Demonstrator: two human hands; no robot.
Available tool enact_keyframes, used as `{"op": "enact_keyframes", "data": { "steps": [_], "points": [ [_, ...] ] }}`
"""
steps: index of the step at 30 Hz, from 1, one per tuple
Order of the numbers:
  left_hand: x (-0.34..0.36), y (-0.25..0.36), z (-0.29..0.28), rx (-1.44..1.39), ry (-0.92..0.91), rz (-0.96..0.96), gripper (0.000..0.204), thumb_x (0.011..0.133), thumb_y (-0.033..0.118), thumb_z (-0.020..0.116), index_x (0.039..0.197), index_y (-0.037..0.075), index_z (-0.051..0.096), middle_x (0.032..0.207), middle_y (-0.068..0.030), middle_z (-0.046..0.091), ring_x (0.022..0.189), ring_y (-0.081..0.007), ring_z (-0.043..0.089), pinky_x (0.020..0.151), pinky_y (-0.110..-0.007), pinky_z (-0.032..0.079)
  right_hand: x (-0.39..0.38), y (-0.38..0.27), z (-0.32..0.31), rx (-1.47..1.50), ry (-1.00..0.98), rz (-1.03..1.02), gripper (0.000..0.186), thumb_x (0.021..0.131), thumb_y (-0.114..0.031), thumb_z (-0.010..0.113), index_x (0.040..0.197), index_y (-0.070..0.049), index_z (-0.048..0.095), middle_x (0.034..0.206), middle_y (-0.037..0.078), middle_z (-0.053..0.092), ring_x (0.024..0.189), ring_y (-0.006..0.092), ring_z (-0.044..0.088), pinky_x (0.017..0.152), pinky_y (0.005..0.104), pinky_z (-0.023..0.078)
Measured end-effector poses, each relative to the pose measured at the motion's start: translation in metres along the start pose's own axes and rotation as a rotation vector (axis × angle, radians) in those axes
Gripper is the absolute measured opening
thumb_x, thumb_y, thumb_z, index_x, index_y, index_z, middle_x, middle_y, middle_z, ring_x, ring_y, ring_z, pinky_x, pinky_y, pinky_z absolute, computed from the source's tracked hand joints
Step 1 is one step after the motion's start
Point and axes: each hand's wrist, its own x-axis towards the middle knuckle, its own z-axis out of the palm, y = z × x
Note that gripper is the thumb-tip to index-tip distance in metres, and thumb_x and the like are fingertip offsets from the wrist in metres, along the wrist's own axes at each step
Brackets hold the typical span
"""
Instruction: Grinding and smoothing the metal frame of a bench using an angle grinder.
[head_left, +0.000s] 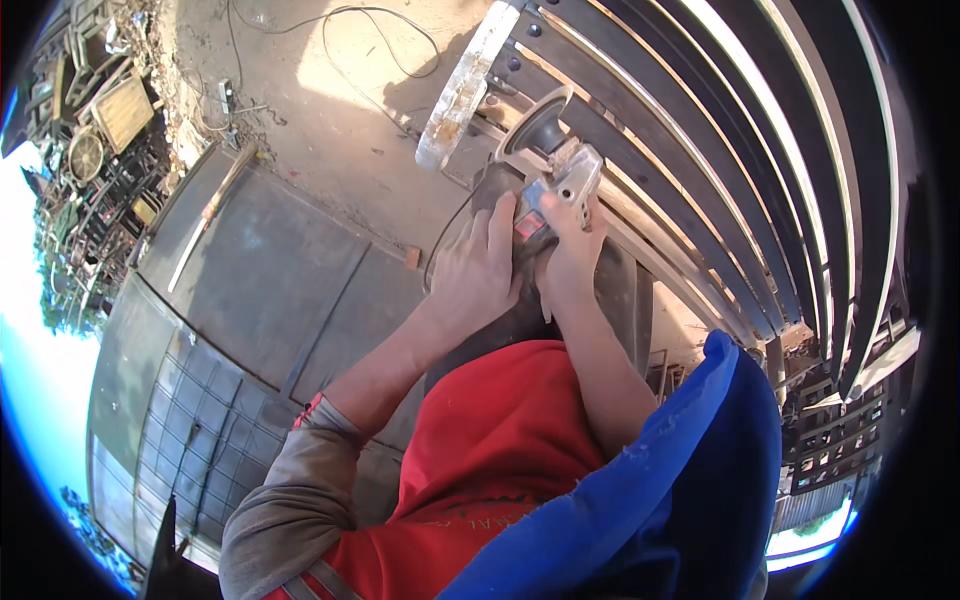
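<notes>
Both my hands are closed around an angle grinder [578, 178] just above the middle of the view. My left hand [475, 265] grips the rear of its body, and my right hand [575, 245] holds it near the metal head. At the far end of the tool, the round disc and guard [542, 130] sit against or very close to a rack of long dark metal slats [650, 120]. Whether the disc touches metal, or spins, I cannot tell. A pale, worn end bar [462, 100] crosses the slats' left ends.
A large dark sheet-metal panel [270, 270] lies to the left, with a long wooden-handled tool [208, 215] on it. A thin cable [400, 18] loops over the dirt floor. Scrap [95, 140] is piled far left. Blue cloth [650, 470] hangs at lower right.
</notes>
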Motion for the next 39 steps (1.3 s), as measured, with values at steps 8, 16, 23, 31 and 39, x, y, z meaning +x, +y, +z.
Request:
{"op": "enact_keyframes", "data": {
  "steps": [8,16,23,31,39],
  "points": [
    [-0.054,-0.033,-0.104,-0.014,0.31,0.213,0.088,0.086,0.01,0.074,0.155,-0.013,0.025,0.119,-0.0307,0.065,0.089,-0.0434,0.072,0.069,-0.046,0.059,-0.101,0.038,0.078,-0.221,-0.378,-0.305,0.08,0.088,-0.028,0.085,0.145,0.003,0.038,0.132,0.018,0.055,0.113,0.0236,0.061,0.102,0.0349,0.047],
    [0.076,-0.155,-0.19,0.044,0.054,0.001,0.095,0.074,0.003,0.073,0.158,0.001,0.027,0.126,-0.0277,0.067,0.102,-0.041,0.072,0.082,-0.045,0.058,0.079,0.027,-0.004,-0.568,0.431,-0.82,0.036,0.111,-0.03,0.05,0.129,-0.001,0.061,0.121,0.012,0.063,0.104,0.0203,0.054,0.098,0.032,0.041],
    [0.208,-0.199,-0.158,0.313,-0.27,0.423,0.097,0.07,0.003,0.073,0.158,0.005,0.032,0.123,-0.0275,0.069,0.101,-0.0463,0.071,0.084,-0.046,0.057,0.237,0.077,-0.143,-1.265,1.459,-1.021,0.078,0.097,-0.062,0.063,0.145,-0.002,0.051,0.151,0.02,0.049,0.141,0.0405,0.043,0.112,0.0537,0.034],
    [0.242,-0.162,-0.151,0.431,-0.41,0.545,0.092,0.071,0.004,0.068,0.156,0.004,0.032,0.117,-0.027,0.071,0.096,-0.0492,0.071,0.077,-0.048,0.056,0.247,0.077,-0.125,-1.11,1.43,-1.096,0.083,0.09,-0.072,0.058,0.141,-0.007,0.051,0.152,0.015,0.048,0.138,0.0383,0.042,0.108,0.0546,0.03],
    [0.256,-0.156,-0.144,0.5,-0.461,0.655,0.079,0.072,0.006,0.072,0.144,0.001,0.04,0.099,-0.0234,0.072,0.08,-0.044,0.069,0.067,-0.047,0.054,0.271,0.11,-0.183,-1.713,1.632,-0.852,0.045,0.085,-0.044,0.057,0.085,-0.006,0.081,0.091,0.016,0.075,0.091,0.0365,0.06,0.101,0.0533,0.035]
  ]
}}
